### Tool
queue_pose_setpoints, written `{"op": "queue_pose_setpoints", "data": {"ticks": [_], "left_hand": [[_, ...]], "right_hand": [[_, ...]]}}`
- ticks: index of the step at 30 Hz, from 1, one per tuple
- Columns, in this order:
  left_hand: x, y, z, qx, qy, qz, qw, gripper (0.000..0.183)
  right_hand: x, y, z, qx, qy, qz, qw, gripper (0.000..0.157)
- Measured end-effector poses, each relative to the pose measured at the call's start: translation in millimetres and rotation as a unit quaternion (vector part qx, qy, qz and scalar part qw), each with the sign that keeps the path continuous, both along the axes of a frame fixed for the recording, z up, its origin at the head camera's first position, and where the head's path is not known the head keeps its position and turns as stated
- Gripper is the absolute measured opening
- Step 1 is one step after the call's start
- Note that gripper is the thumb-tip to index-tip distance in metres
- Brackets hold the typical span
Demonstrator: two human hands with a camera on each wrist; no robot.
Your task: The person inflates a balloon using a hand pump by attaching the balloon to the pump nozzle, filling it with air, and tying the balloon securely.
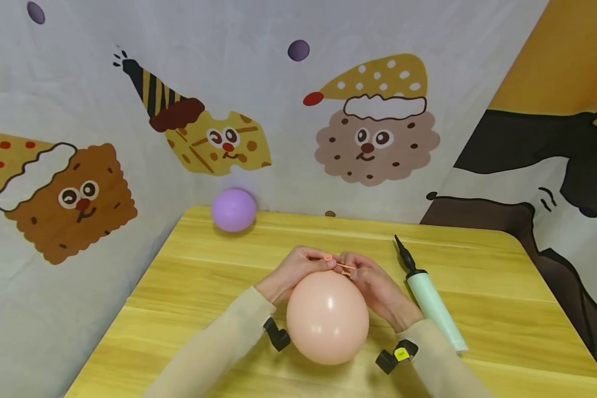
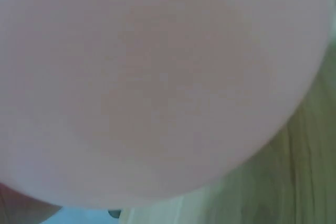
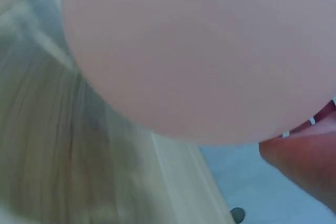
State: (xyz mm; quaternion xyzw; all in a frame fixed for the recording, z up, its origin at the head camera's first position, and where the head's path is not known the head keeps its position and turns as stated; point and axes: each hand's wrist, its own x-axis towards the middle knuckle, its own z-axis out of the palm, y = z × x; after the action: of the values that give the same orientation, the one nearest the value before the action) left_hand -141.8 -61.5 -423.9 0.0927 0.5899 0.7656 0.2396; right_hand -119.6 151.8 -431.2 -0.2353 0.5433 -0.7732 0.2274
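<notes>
A round peach balloon sits between the two forearms in the head view. At its top, the left hand pinches the balloon's neck, whose small orange rim pokes up by the thumb. Beside it the right hand pinches a stretched, thin orange strand of the neck. In the left wrist view the balloon fills most of the picture and hides nearly all of that hand. The right wrist view shows the balloon with a fingertip of the right hand at its edge.
A purple balloon rests at the table's back left. To the right lies a hand pump with a mint-green barrel and black nozzle, close to the right forearm. The wooden table meets a cartoon-printed cloth behind.
</notes>
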Motion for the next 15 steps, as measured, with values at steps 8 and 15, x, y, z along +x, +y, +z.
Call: {"op": "queue_pose_setpoints", "data": {"ticks": [8,15], "left_hand": [[3.2,-1,-4.7,0.013,0.009,0.022,0.9996,0.015],[5.6,1,-8.2,-0.023,0.038,0.046,0.9979,0.019]], "right_hand": [[2.4,-11,4.8,0.035,-0.011,-0.118,0.992,0.022],[5.3,-15,11.3,0.209,0.120,-0.299,0.923,0.018]]}}
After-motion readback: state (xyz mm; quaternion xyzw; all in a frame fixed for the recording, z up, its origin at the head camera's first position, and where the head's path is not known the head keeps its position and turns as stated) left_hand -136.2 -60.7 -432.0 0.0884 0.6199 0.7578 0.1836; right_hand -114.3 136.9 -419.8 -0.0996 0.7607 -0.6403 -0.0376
